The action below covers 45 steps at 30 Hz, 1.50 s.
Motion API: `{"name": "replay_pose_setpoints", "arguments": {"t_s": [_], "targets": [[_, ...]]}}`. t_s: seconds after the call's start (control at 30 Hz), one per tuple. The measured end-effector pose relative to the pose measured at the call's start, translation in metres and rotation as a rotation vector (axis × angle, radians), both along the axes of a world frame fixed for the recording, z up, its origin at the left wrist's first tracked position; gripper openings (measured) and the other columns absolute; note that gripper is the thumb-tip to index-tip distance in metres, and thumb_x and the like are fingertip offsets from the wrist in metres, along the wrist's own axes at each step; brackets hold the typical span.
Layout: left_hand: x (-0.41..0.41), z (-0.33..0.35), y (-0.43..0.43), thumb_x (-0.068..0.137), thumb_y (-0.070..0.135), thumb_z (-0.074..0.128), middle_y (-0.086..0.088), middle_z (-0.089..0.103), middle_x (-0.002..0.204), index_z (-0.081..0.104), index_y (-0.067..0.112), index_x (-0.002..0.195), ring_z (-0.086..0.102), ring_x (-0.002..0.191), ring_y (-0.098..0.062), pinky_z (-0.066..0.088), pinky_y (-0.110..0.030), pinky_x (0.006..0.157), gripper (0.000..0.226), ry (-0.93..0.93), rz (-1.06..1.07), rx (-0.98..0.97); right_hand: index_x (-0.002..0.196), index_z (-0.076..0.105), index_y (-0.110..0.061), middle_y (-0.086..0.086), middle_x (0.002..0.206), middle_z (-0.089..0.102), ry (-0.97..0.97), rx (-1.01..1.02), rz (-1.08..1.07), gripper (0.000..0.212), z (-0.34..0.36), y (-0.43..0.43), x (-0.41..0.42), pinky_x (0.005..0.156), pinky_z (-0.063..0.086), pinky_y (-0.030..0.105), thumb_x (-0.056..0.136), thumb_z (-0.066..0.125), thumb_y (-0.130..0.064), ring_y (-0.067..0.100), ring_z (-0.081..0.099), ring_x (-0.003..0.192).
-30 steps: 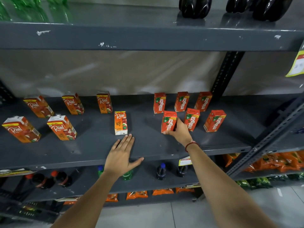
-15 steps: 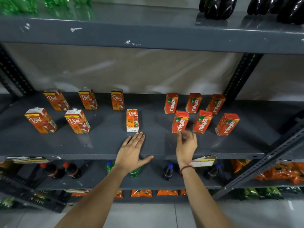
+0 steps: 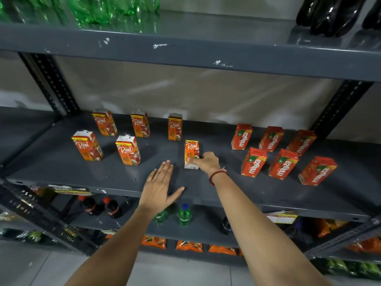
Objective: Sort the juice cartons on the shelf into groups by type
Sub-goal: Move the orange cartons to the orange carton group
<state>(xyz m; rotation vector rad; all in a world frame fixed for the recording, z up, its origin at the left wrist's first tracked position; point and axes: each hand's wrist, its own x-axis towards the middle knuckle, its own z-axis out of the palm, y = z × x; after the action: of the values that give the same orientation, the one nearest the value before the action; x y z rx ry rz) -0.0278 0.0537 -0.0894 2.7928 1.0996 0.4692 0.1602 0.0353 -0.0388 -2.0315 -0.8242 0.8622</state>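
Note:
On the grey shelf [image 3: 61,168] stand two groups of cartons. Several orange Real cartons [image 3: 127,149] are on the left; several red Maaza cartons [image 3: 283,164] stand on the right in two rows. One Real carton [image 3: 191,150] stands alone in the middle. My right hand [image 3: 206,163] grips its lower part, thumb on its front. My left hand [image 3: 158,186] lies flat on the shelf just left of that carton, fingers spread, holding nothing.
Green bottles [image 3: 111,9] and dark bottles [image 3: 334,13] stand on the shelf above. Cola bottles [image 3: 111,207] and a green bottle [image 3: 184,215] are on the shelf below, with orange packets [image 3: 188,245] lower down. Black slotted uprights [image 3: 49,81] frame the shelf bay.
My right hand left the front Maaza carton, drew back, then moved left and took hold of the lone Real carton. My left hand has stayed flat on the shelf.

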Motion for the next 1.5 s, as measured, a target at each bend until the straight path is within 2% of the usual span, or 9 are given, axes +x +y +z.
{"name": "replay_pose_setpoints", "arguments": {"t_s": [0.1,0.2,0.37,0.5,0.67,0.8,0.97,1.3,1.5], "targets": [[-0.006,-0.002,0.007,0.084,0.070,0.013,-0.016,0.035,0.149,0.033,0.000,0.140,0.030,0.138,-0.026,0.027,-0.043,0.112,0.092,0.036,0.064,-0.020,0.110,0.058,0.000,0.016,0.117,0.063,0.003,-0.084,0.029,0.048,0.002,0.011,-0.002,0.095,0.049,0.038,0.074,0.076,-0.027,0.029,0.060,0.109],[-0.005,-0.004,0.007,0.085,0.070,0.004,-0.017,0.047,0.141,0.040,-0.001,0.136,0.041,0.132,-0.027,0.034,-0.044,0.109,0.095,0.060,0.074,-0.023,0.113,0.055,-0.001,0.016,0.120,0.062,0.000,-0.124,0.055,0.052,0.001,0.015,-0.002,0.098,0.047,0.042,0.073,0.077,-0.027,0.030,0.058,0.112],[-0.006,-0.009,0.009,0.087,0.062,0.026,-0.018,0.053,0.135,0.046,-0.002,0.131,0.048,0.127,-0.028,0.039,-0.045,0.106,0.080,0.041,0.070,0.006,0.115,0.056,-0.008,0.010,0.118,0.062,-0.023,-0.162,0.121,0.052,-0.008,0.011,-0.002,0.097,0.045,0.040,0.074,0.075,-0.033,0.028,0.058,0.111],[-0.006,-0.010,0.010,0.086,0.060,0.030,-0.017,0.052,0.136,0.048,0.000,0.131,0.047,0.128,-0.027,0.038,-0.045,0.106,0.077,0.044,0.068,0.014,0.110,0.062,-0.013,0.009,0.117,0.066,0.053,-0.036,0.078,0.041,-0.017,0.001,-0.008,0.091,0.043,0.032,0.075,0.075,-0.030,0.025,0.060,0.110],[-0.006,-0.009,0.010,0.085,0.061,0.026,-0.015,0.046,0.142,0.044,0.002,0.135,0.040,0.133,-0.025,0.032,-0.044,0.110,0.079,0.042,0.072,0.006,0.103,0.062,-0.010,0.010,0.111,0.067,0.068,0.089,-0.054,0.040,-0.019,-0.007,-0.015,0.085,0.045,0.026,0.069,0.080,-0.021,0.023,0.061,0.104],[-0.006,-0.009,0.009,0.085,0.061,0.025,-0.015,0.045,0.143,0.043,0.003,0.135,0.038,0.134,-0.025,0.031,-0.044,0.110,0.079,0.049,0.073,-0.002,0.097,0.062,-0.011,0.010,0.106,0.069,0.162,0.170,-0.044,0.035,-0.021,-0.018,-0.021,0.091,0.054,0.037,0.068,0.081,-0.016,0.021,0.066,0.098],[-0.006,-0.009,0.009,0.085,0.060,0.027,-0.017,0.047,0.141,0.045,0.002,0.133,0.040,0.133,-0.027,0.033,-0.046,0.109,0.078,0.042,0.067,-0.016,0.083,0.060,-0.022,0.002,0.093,0.068,0.258,0.295,-0.019,0.026,-0.019,-0.029,-0.030,0.082,0.057,0.030,0.069,0.080,-0.015,0.018,0.067,0.091],[-0.006,-0.009,0.007,0.085,0.061,0.025,-0.016,0.045,0.142,0.044,0.003,0.134,0.038,0.134,-0.026,0.031,-0.045,0.110,0.079,0.026,0.064,-0.025,0.093,0.060,-0.016,0.003,0.098,0.069,0.237,0.318,-0.038,0.036,-0.023,-0.033,-0.024,0.089,0.051,0.031,0.065,0.083,-0.018,0.018,0.065,0.096],[-0.007,-0.008,0.010,0.083,0.065,0.020,-0.013,0.039,0.147,0.039,0.005,0.138,0.032,0.138,-0.023,0.025,-0.042,0.113,0.084,0.034,0.054,-0.030,0.098,0.054,-0.016,-0.004,0.093,0.066,0.299,0.380,-0.093,0.049,-0.020,-0.021,-0.023,0.076,0.046,0.020,0.061,0.084,-0.010,0.011,0.063,0.090]]}}
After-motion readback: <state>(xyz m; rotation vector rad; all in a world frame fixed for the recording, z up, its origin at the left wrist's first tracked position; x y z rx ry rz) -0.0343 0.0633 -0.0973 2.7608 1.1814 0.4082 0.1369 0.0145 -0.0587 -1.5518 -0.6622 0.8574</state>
